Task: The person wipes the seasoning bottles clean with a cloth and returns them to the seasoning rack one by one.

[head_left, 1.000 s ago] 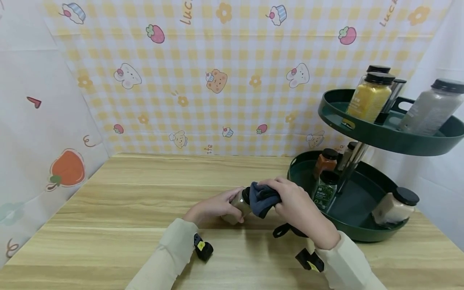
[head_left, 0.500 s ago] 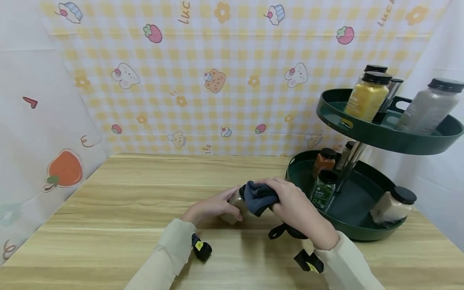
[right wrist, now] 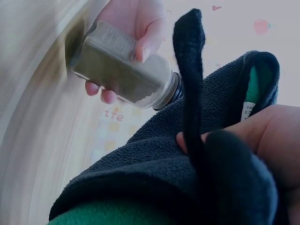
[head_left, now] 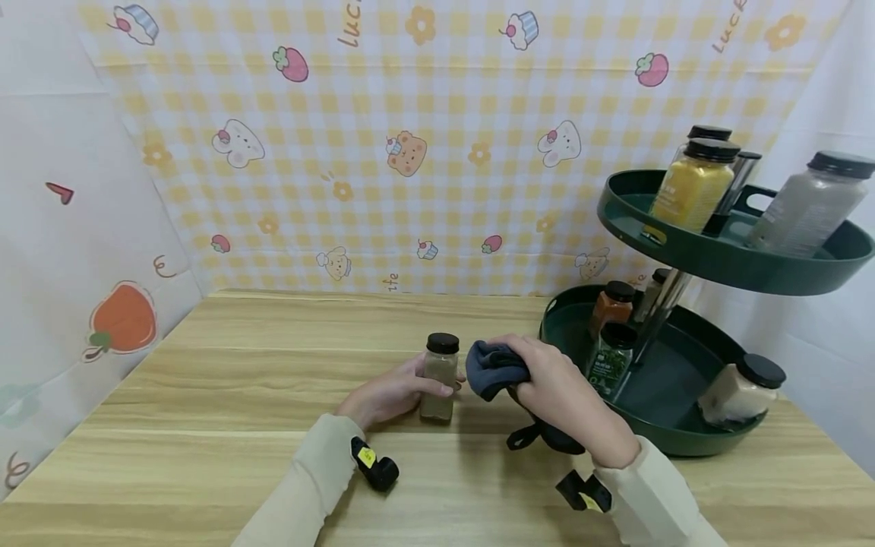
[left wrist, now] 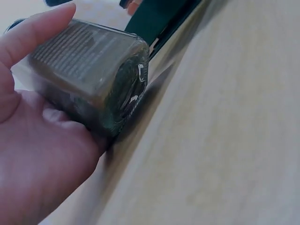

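My left hand [head_left: 391,393] grips a clear spice jar [head_left: 437,409] of grey-brown powder, with a black lid. In the head view the jar looks nearly upright. Its glass base shows close over the tabletop in the left wrist view, with printed lines on the jar's side [left wrist: 77,54]. My right hand [head_left: 552,378] pinches a bunched dark blue cloth [head_left: 497,369], just right of the jar. In the right wrist view this fleecy cloth [right wrist: 154,133] has a green underside and a hanging loop [right wrist: 190,47], and overlaps the lid's edge.
A dark green two-tier rack [head_left: 738,262] stands at the right. Its lower tray holds a red-orange jar [head_left: 611,308], a green-flake jar [head_left: 611,363] and a tilted pale jar [head_left: 734,395]. A yellow jar [head_left: 693,190] and a grey jar [head_left: 807,209] sit above. Behind hangs a patterned curtain [head_left: 444,205].
The jar was tilted toward the right hand with the cloth over its lid. Now it stands straighter, its lid clear of the cloth in the head view. The right hand has barely moved.
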A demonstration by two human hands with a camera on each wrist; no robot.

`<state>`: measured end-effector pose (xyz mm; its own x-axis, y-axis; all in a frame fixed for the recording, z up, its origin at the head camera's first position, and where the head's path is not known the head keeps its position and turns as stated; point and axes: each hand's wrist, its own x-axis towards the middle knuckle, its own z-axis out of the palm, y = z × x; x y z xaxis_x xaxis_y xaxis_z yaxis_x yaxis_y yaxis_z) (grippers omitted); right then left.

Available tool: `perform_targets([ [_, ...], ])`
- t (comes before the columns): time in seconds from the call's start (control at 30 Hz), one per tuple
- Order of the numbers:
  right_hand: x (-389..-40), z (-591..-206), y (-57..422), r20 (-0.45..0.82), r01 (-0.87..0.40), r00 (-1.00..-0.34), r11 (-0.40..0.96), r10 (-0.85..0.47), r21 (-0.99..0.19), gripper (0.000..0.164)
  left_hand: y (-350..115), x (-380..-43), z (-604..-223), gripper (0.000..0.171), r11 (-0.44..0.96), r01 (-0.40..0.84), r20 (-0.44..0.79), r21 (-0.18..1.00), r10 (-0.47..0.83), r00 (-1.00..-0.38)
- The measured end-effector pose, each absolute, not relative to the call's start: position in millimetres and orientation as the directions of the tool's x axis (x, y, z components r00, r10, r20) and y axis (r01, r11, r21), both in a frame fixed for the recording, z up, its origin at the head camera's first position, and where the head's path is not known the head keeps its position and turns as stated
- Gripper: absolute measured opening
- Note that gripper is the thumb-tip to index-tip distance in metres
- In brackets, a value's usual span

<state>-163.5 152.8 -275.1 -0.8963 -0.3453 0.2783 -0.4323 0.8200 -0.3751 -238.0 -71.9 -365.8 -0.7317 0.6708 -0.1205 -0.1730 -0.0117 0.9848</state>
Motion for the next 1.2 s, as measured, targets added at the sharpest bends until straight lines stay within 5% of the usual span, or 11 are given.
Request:
perform_targets([
  [0.27,-166,-277,152,0.258,-0.42,-0.904,0.818,-0.34,-0.393,0.048,-74,-236,-373,0.072,-0.136,-0.26,-0.096,0.956,0.691,-0.716],
  [0.47,-168,-280,150,0.252,-0.422,-0.904,0.807,-0.344,-0.413,0.044,-74,-236,-376,0.057,-0.227,-0.259,-0.04,0.939,0.675,-0.737],
  [0.63,-168,-283,148,0.253,-0.446,-0.894,0.786,-0.369,-0.428,0.044,-67,-234,-379,0.042,-0.194,-0.21,-0.016,0.958,0.697,-0.717],
  [1.0,-165,-287,137,0.229,-0.473,-0.881,0.75,-0.415,-0.462,0.043,-51,-226,-375,0.059,-0.089,-0.157,-0.051,0.984,0.698,-0.714],
  [1.2,-168,-284,145,0.114,-0.402,-0.914,0.828,-0.39,-0.391,0.047,-52,-227,-376,0.043,-0.118,-0.171,-0.033,0.978,0.725,-0.688],
])
